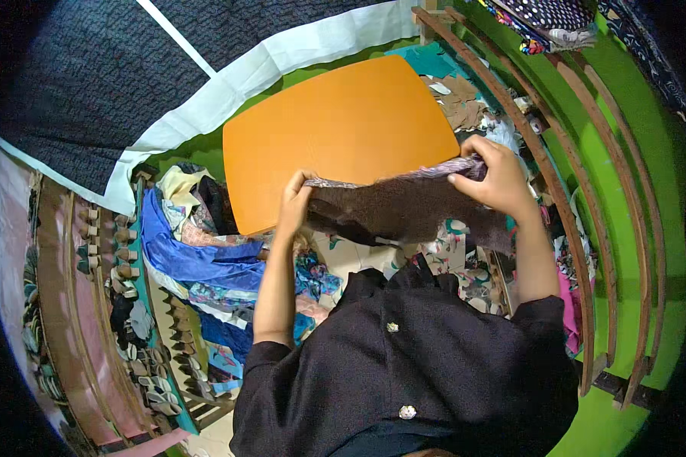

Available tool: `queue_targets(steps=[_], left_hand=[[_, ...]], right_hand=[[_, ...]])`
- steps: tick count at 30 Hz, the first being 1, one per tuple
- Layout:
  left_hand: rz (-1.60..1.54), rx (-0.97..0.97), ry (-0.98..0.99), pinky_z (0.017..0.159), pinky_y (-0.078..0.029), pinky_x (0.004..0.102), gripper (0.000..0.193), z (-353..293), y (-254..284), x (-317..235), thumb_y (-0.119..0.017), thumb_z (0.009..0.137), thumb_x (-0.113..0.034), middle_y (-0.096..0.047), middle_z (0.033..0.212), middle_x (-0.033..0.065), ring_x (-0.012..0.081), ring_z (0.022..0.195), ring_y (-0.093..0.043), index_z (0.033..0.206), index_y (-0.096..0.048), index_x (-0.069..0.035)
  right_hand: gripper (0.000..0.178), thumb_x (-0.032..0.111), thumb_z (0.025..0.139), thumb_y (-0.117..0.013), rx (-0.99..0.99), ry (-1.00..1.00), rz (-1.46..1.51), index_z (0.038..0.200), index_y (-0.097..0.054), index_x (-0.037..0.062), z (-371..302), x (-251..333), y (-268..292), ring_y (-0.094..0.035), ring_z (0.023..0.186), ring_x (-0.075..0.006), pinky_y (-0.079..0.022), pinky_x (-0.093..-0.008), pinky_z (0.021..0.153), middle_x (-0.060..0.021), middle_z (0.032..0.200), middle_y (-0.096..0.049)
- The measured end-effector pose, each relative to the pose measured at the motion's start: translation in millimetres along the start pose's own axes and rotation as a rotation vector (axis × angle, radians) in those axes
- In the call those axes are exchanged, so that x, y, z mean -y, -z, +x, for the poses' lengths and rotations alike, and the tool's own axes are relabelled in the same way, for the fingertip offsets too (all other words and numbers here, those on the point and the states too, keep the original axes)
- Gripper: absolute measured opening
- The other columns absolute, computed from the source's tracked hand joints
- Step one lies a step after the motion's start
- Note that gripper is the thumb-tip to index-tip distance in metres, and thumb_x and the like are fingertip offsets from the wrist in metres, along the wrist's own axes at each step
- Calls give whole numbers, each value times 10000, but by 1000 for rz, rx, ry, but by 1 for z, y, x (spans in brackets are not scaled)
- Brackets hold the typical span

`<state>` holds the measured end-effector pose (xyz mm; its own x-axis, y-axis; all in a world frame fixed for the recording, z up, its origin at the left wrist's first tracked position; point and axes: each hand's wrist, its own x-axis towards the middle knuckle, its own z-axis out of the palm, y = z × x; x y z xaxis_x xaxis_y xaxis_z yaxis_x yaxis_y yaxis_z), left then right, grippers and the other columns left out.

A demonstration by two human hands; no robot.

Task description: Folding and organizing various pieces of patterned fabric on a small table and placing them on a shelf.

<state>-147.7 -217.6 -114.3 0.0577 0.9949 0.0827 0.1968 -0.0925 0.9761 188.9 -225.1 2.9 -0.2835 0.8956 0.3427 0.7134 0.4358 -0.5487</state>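
Note:
A piece of dark brown cloth (404, 206) hangs between my two hands along the near edge of an orange table (335, 122). Its upper edge is bunched or folded and shows a purple-grey pattern. My left hand (296, 196) pinches one end of that edge, with the fingers closed. Gathered folds at the other end are gripped by my right hand (497, 180), thumb on the near side and fingers curled over the top. The middle of the edge sags slightly, and the lower part of the cloth drops in front of my body.
Blue satin fabric (198, 255) and other cloths lie heaped left of the table. Wooden rack rails (549, 167) stand along the green wall at right. Shoe-shaped pieces fill a rack (141, 327) at lower left. Brown scraps (457, 99) lie beyond the table's right corner.

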Motion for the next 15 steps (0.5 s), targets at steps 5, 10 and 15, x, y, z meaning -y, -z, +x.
queue_targets(steps=[5, 10, 15], left_hand=[[996, 59, -247, 684, -447, 368, 432, 1, 6, -50, -608, 610, -46, -564, 825, 144, 325, 784, -549, 1033, -537, -95], [921, -190, -304, 653, -445, 376, 368, 6, 16, -7, -551, 590, -2, -556, 785, 137, 331, 766, -542, 945, -587, -93], [0, -231, 82, 633, -438, 290, 293, 12, 27, 26, -463, 628, 45, -581, 764, 68, 176, 716, -560, 894, -564, -25]], right_hand=[[200, 54, 588, -608, -270, -15, -54, 758, -503, 46, 10, -16, 29, -557, 656, -297, -420, -369, 590, -115, 676, -559], [196, 4, 552, -587, -479, 212, -163, 727, -528, 68, 20, 4, 30, -554, 698, -273, -405, -325, 629, -79, 717, -571], [185, -22, 569, -551, -595, 222, -197, 733, -532, 61, 31, -4, 34, -536, 689, -293, -402, -345, 619, -90, 715, -562]])
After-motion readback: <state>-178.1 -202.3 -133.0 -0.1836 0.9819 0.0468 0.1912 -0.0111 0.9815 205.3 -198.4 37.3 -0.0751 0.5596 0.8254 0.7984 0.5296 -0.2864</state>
